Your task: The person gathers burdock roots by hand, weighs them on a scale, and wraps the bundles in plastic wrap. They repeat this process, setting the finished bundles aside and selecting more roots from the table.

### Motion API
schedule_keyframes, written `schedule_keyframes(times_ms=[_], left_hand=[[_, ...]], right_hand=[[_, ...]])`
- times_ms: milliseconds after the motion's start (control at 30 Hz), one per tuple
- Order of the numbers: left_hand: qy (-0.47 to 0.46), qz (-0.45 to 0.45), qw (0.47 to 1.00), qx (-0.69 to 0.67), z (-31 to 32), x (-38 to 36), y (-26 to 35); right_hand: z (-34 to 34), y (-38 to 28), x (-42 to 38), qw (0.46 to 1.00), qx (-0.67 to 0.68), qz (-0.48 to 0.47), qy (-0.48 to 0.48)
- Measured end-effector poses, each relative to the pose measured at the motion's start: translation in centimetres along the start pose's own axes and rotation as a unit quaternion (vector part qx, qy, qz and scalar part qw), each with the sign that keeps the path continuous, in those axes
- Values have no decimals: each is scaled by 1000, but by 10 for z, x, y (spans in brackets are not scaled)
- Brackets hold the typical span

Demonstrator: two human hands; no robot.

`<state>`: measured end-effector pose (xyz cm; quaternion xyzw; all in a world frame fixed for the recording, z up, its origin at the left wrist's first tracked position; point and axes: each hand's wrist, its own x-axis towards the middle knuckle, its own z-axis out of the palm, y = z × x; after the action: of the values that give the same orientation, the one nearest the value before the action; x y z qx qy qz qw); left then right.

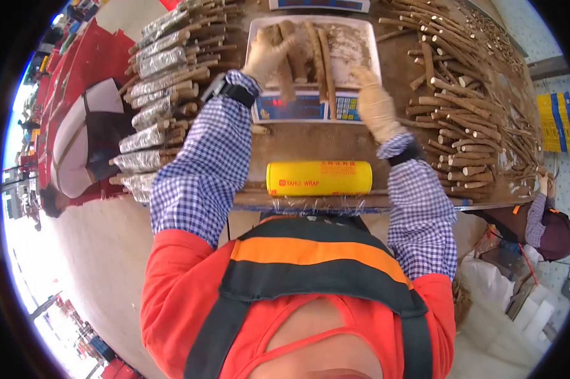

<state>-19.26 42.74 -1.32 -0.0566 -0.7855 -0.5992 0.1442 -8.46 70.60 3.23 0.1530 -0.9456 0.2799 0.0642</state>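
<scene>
My left hand [267, 58], in a pale glove, is over the left side of the scale's white tray [252, 38]. Its thumb lies across a long brown root [285, 79], which is blurred and hangs over the tray's front edge; the fingers are partly hidden. Other brown roots [323, 63] lie lengthwise in the tray. At the scale's right front corner is my right hand [374, 104], also gloved, fingers loosely bent and apart, with nothing visible in it. Below the tray is the scale's display and keypad panel [297, 107].
A yellow roll of wrap [319, 178] lies at the table's near edge. Bundles of roots in clear film [162, 66] line the left side. Loose cut roots [462, 120] are piled on the right. Another person [544, 221] works at far right; yellow crates [559, 123] stand beyond.
</scene>
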Motion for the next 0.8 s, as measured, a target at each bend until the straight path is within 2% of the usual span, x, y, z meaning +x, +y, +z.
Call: schedule_keyframes(times_ms=[33,67,133,200,233,267,400,467,500,533,567,600,633,667,733,767,800], left_hand=[[-33,18,997,-68,-16,5,10],[-51,26,997,55,-34,-6,34],[-35,-100,989,-102,-52,-13,96],[-42,-95,983,-152,-70,-8,102],[39,-135,981,-134,-71,-14,104],[44,-136,981,-132,-75,-14,99],[38,-147,982,-110,-83,-18,75],[5,-224,965,-134,-81,-20,67],[9,-292,952,-93,-76,-18,76],[6,-292,952,-94,-76,-22,62],[-34,-242,961,-130,-79,-26,33],[-76,-191,964,-168,-76,-28,31],[-45,-136,986,-89,-73,-33,28],[-32,-149,987,-58,-69,-35,30],[-26,-181,982,-52,-61,-38,36],[-59,-218,973,-56,-59,-38,34],[-87,-255,962,-55,-56,-34,36]], right_hand=[[-8,12,-8,997,-39,-44,48],[-15,26,-21,989,-76,-88,90],[-35,33,-35,997,-60,-14,53],[-36,33,-44,997,33,55,48],[-35,32,-47,995,47,82,32],[-35,24,-49,992,61,109,17],[-14,2,-54,989,87,114,-21],[-1,-11,-52,989,84,123,-26],[2,-21,-51,988,82,130,-26],[5,-21,-54,988,80,132,-24],[11,-17,-57,986,96,136,0],[15,-9,-62,983,109,142,26],[19,4,-67,975,121,179,60],[21,18,-73,973,112,192,70],[20,51,-85,957,-98,251,108],[32,72,-96,941,-169,286,60],[33,80,-100,920,-201,333,-55]])
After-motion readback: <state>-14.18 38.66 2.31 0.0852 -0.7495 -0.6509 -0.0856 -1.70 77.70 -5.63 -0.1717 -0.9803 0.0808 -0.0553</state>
